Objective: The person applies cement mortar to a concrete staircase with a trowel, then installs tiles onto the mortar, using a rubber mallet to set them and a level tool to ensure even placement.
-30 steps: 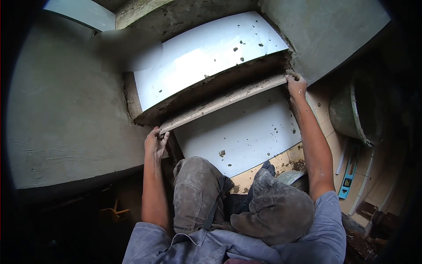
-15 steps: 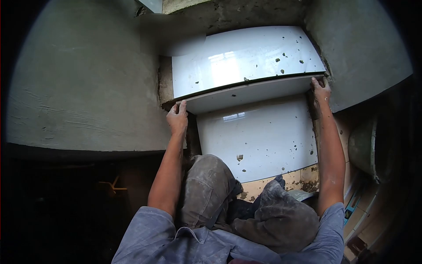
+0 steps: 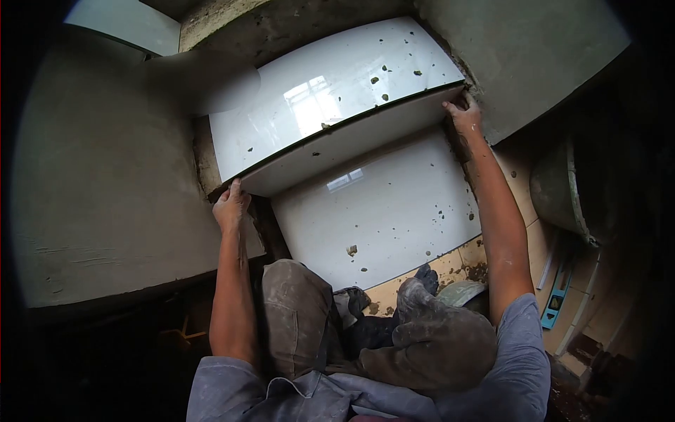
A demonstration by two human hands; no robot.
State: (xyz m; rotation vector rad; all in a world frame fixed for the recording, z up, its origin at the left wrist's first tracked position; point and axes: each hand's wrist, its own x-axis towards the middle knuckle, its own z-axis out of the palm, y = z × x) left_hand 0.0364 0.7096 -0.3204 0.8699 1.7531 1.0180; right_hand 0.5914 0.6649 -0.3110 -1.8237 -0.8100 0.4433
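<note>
**Long, narrow strip of glossy white tile point(image 3: 351, 149) standing on edge between two levels**

The strip spans the gap between an upper slab of glossy white tile point(image 3: 394, 67), strewn with grey crumbs, and a lower slab of glossy white tile point(image 3: 394, 204), also speckled. A thin dark line runs along its upper edge, beneath the front of the upper slab. Pale window reflections appear on both slabs.

The person's left hand point(image 3: 232, 205) is partly closed, with fingertips gathered at the strip's left end. The right hand point(image 3: 464, 116) is likewise partly closed about the opposite end, one digit laid on the front face; how far the other fingers reach behind is hidden.

Smooth grey cement surfaces flank the assembly, one at left point(image 3: 105, 190) and one at right point(image 3: 527, 63). The person's dust-marked brown trousers point(image 3: 299, 309) show below the lower slab, knees bent. At right, on beige floor tiles point(image 3: 517, 186), a dark, round bucket point(image 3: 562, 186) lies near the right forearm, its mouth turned sideways; nearer the viewer is a blue spirit level point(image 3: 557, 295). A yellow-orange object point(image 3: 186, 332) in the shadow at lower left is too dim to identify.
</note>
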